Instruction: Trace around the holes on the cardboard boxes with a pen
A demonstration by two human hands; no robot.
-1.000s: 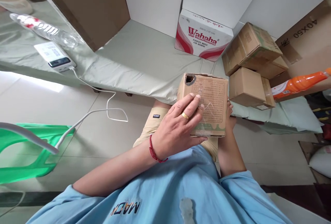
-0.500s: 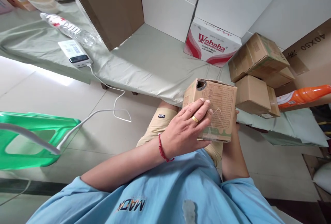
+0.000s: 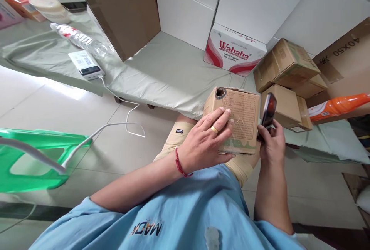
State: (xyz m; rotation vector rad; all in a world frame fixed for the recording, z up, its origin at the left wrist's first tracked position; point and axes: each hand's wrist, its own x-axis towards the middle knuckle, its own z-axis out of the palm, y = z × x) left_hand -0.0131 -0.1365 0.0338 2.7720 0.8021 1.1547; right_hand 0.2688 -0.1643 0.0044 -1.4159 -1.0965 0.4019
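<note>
A brown cardboard box [image 3: 244, 121] with printed text and a dark hole at its top left corner rests on my lap. Across its face lies my left hand [image 3: 209, 134], fingers together and thumb along the lower edge, holding the box. My right hand [image 3: 273, 140] is closed around a black smartphone [image 3: 268, 113], which it holds tilted upright just right of the box. The phone's glossy side faces partly toward me.
Ahead is a cloth-covered bench [image 3: 173, 69] with a Wahaba-lettered carton [image 3: 234, 51], stacked cardboard boxes [image 3: 285, 65] and an orange bottle [image 3: 338, 103]. On the left are a power bank [image 3: 85, 65] with a white cable, a plastic bottle [image 3: 79, 38] and a green stool [image 3: 43, 136].
My right hand has come out from behind the box on the right and now shows the smartphone in its grip. My left hand stays on the box.
</note>
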